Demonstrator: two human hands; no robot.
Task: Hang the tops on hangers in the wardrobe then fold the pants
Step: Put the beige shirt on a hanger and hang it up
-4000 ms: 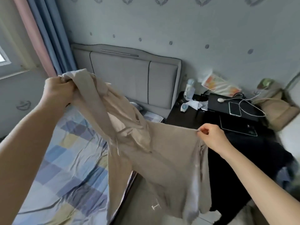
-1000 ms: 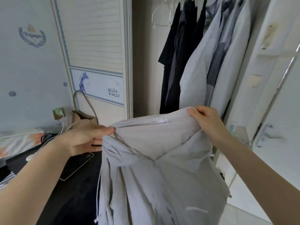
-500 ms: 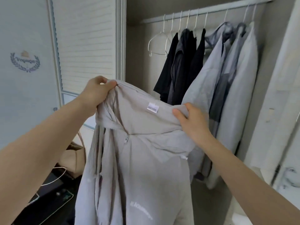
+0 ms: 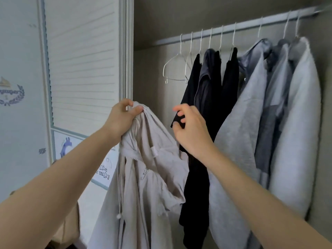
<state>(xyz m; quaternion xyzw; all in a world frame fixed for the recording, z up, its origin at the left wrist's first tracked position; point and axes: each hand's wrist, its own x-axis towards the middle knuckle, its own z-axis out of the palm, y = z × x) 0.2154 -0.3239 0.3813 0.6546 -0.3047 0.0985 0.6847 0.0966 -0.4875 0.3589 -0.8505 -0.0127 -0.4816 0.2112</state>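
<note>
Change: right hand [image 4: 190, 130] has let go of the beige hooded top [image 4: 143, 177] since half a second ago.
Left hand [image 4: 122, 121]: grips the top's hood edge, holding it up before the wardrobe.
Right hand: fingers loosely curled, holding nothing, near the dark garments [image 4: 208, 90].
Empty hanger [image 4: 173, 69]: on the rail [image 4: 233, 28], left of the hung clothes.

Two bare forearms — no sleeves visible
</note>
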